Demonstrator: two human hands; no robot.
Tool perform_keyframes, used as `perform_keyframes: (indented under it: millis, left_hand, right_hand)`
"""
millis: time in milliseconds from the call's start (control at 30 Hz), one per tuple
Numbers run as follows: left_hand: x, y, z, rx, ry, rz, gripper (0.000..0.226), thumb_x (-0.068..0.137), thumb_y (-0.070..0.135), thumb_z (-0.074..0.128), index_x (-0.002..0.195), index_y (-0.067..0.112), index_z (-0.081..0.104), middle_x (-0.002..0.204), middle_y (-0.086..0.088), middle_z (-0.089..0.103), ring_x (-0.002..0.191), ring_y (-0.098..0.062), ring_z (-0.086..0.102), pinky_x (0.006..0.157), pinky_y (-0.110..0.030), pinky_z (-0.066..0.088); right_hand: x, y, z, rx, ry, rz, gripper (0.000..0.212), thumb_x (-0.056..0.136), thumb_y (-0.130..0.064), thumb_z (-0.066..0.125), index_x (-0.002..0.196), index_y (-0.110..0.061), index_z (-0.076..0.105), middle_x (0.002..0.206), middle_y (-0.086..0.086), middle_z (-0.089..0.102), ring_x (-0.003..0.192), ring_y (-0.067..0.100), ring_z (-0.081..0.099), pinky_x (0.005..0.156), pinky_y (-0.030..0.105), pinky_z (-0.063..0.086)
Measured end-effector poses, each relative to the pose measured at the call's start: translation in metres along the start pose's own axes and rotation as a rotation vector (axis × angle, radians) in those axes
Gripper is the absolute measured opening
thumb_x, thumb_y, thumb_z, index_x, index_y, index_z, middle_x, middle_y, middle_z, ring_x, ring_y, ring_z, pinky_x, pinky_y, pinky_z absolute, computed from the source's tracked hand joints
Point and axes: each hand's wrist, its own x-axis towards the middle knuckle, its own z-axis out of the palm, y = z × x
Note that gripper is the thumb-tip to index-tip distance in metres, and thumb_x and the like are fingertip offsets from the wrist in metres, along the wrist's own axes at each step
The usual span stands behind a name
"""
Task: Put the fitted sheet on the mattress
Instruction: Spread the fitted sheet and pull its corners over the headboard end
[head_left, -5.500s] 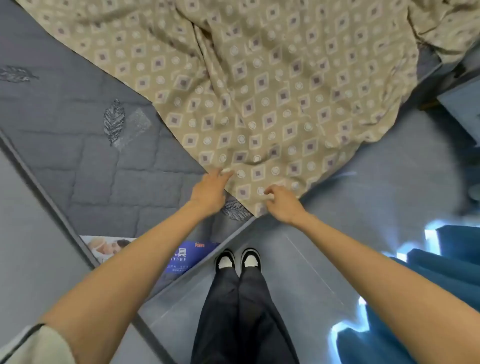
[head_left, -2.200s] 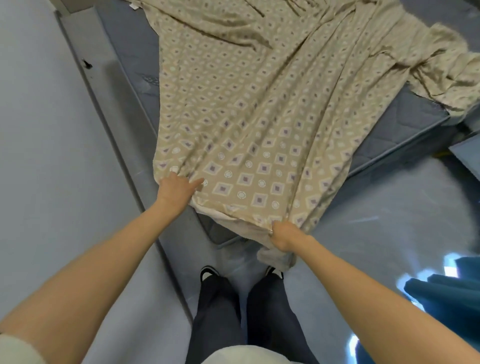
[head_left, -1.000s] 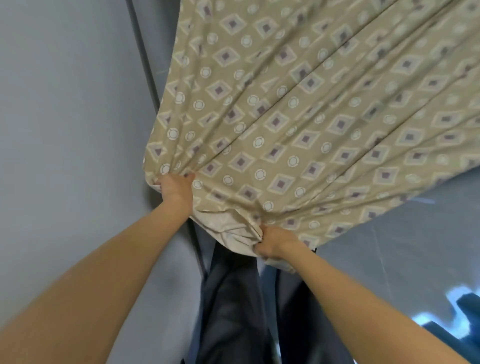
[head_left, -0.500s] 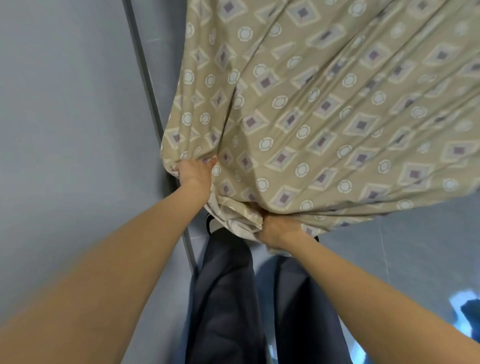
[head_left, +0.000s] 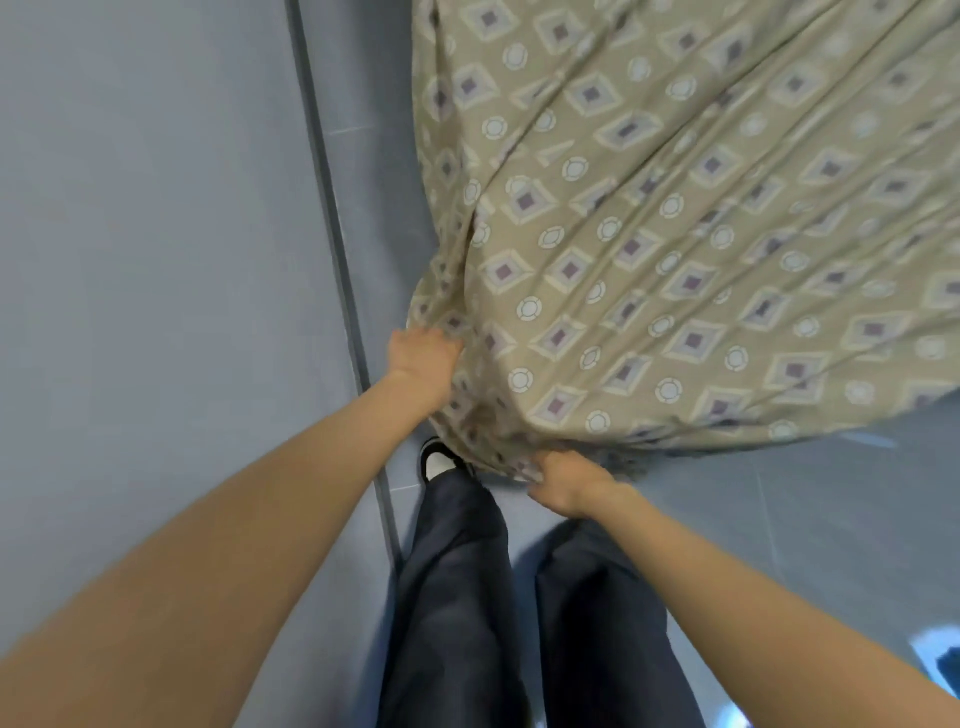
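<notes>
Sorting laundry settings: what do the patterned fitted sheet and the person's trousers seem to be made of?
The fitted sheet: thin, matte woven cloth, perhaps cotton or a blend; it gathers into fine soft folds. The trousers: dark, matte, heavier-looking woven cloth, hanging loosely; fibre unclear.

wall (head_left: 156, 260) hard left, bare floor (head_left: 805, 519) right

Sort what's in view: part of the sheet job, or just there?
In the job:
fitted sheet
left hand, gripping its gathered corner
right hand, gripping its lower edge

Just there:
grey wall
tiled floor
dark trousers
shoe
</notes>
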Motion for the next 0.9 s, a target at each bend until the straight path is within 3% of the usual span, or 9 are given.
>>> perform_keyframes:
  millis: [133,300,533,667,767,800,900]
  left_hand:
    - [-0.026,0.021,-0.037,-0.183,0.023,-0.069,0.047,0.091,0.015,0.048,0.137,0.021,0.045,0.13,-0.009,0.051,0.12,-0.029,0.049,0.092,-0.037,0.041]
    - [-0.071,0.063,-0.116,-0.368,0.137,-0.135,0.046,0.089,0.007,0.041,0.132,0.019,0.052,0.13,-0.007,0.055,0.116,-0.028,0.054,0.088,-0.036,0.044]
    - [-0.119,0.138,-0.223,-0.491,0.246,0.001,0.049,0.09,0.011,0.038,0.138,0.02,0.048,0.13,-0.005,0.058,0.11,-0.026,0.059,0.08,-0.034,0.046]
    - [-0.152,0.197,-0.289,-0.506,0.324,0.073,0.048,0.092,0.011,0.037,0.138,0.02,0.047,0.125,-0.006,0.06,0.101,-0.025,0.061,0.074,-0.033,0.048]
    - [-0.176,0.247,-0.335,-0.519,0.356,0.125,0.048,0.091,0.01,0.037,0.138,0.019,0.046,0.116,-0.006,0.064,0.079,-0.024,0.06,0.056,-0.026,0.039]
    - [-0.18,0.258,-0.344,-0.525,0.354,0.14,0.048,0.091,0.01,0.037,0.137,0.019,0.047,0.114,-0.006,0.064,0.076,-0.022,0.059,0.054,-0.026,0.038]
    - [-0.195,0.301,-0.377,-0.548,0.361,0.189,0.046,0.091,0.013,0.038,0.135,0.02,0.049,0.124,-0.004,0.061,0.081,-0.019,0.061,0.062,-0.027,0.044]
  right_hand:
    - [-0.035,0.016,-0.031,0.047,0.062,-0.019,0.04,0.093,-0.027,0.045,0.13,-0.012,0.053,0.134,0.011,0.055,0.121,0.031,0.051,0.1,0.041,0.044]
    - [-0.121,0.054,-0.094,0.091,0.162,-0.017,0.039,0.097,-0.022,0.041,0.134,-0.016,0.05,0.139,0.011,0.05,0.123,0.03,0.05,0.102,0.036,0.043]
    - [-0.24,0.139,-0.171,0.122,0.368,0.043,0.039,0.099,-0.023,0.039,0.137,-0.02,0.047,0.138,0.009,0.051,0.114,0.027,0.056,0.091,0.035,0.047]
    - [-0.319,0.202,-0.208,0.125,0.462,0.084,0.038,0.101,-0.02,0.037,0.138,-0.018,0.045,0.131,0.01,0.054,0.081,0.02,0.056,0.066,0.029,0.045]
    - [-0.381,0.255,-0.228,0.14,0.557,0.112,0.037,0.1,-0.02,0.036,0.136,-0.019,0.046,0.104,0.003,0.06,0.066,0.016,0.052,0.056,0.028,0.041]
    - [-0.393,0.267,-0.231,0.151,0.583,0.117,0.037,0.1,-0.02,0.036,0.136,-0.018,0.047,0.102,0.003,0.06,0.069,0.017,0.054,0.058,0.028,0.043]
    - [-0.435,0.31,-0.237,0.192,0.672,0.14,0.038,0.099,-0.021,0.038,0.135,-0.019,0.048,0.127,0.008,0.057,0.097,0.023,0.059,0.08,0.033,0.051]
